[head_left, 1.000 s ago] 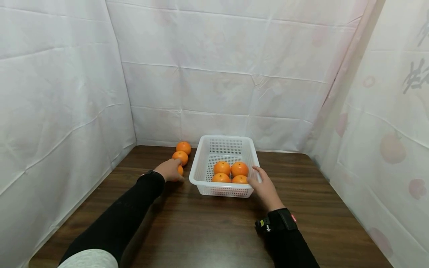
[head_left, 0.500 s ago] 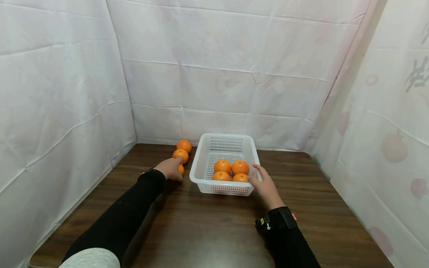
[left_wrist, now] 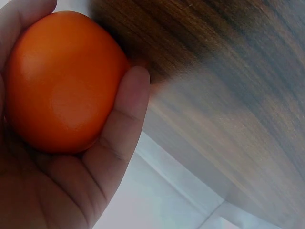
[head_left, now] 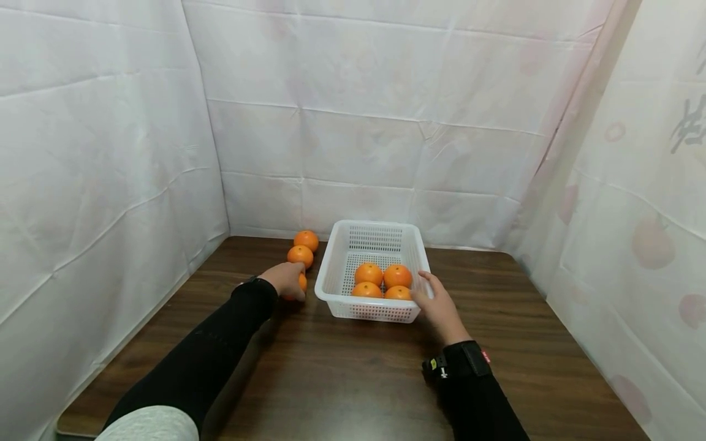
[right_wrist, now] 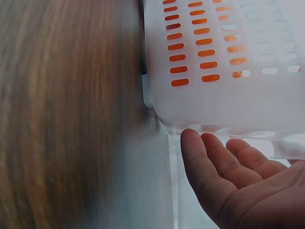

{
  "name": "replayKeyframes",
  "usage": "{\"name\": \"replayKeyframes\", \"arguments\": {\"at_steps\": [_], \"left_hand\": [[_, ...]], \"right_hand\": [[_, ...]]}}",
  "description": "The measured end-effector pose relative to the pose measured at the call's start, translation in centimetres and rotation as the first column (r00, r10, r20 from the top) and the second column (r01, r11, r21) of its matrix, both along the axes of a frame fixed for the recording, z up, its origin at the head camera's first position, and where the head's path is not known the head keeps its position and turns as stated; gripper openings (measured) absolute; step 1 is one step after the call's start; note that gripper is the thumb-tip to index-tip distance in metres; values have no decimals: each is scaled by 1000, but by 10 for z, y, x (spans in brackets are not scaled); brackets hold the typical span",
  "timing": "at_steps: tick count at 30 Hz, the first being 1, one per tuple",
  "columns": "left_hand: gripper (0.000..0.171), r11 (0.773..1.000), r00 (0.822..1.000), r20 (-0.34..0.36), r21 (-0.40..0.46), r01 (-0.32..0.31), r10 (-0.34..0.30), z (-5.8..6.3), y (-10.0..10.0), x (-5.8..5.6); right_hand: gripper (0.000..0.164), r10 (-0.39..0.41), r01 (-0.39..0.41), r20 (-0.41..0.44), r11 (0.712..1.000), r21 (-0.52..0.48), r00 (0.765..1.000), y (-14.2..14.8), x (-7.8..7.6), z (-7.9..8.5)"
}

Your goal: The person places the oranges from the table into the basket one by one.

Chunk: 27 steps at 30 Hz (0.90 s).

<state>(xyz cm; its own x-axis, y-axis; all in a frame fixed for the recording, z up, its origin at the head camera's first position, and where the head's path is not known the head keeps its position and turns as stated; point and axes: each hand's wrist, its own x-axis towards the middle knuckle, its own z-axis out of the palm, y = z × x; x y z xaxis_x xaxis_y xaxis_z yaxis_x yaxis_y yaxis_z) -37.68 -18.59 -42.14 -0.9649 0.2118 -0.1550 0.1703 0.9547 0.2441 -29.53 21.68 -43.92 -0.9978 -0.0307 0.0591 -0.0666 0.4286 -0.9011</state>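
My left hand [head_left: 284, 280] grips an orange [left_wrist: 66, 81] at the left of the basket, low over the table. In the left wrist view its fingers and thumb curl round the fruit. Two more oranges [head_left: 300, 256] sit in a row just behind that hand. The white plastic basket [head_left: 329, 257] has several oranges [head_left: 368, 274] gathered at its near end. At the basket's near right corner, my right hand [head_left: 441, 309] holds the rim, thumb toward the near side. The right wrist view shows its fingertips [right_wrist: 191, 140] against the outer wall.
The dark wooden table [head_left: 342, 373] carries everything. White cloth [head_left: 353, 147] hangs behind it and on both sides, close to the back of the basket and the rear orange.
The view has shifted slightly. The left hand keeps its grip on the orange and the right hand stays at the basket, with hardly any movement.
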Motion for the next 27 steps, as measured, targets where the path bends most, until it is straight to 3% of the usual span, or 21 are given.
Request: {"name": "replayKeyframes", "arguments": {"at_steps": [15,27], "left_hand": [[71,1000,1000,15,-11,-13,13,0,2,-4],[66,1000,1000,-6,1,-3,3,-4,-1,-4]], "right_hand": [[67,7,-7,4,1000,-8,1000,1,2,3],[68,12,-12,6,1000,-15,1000,1,3,2]]}}
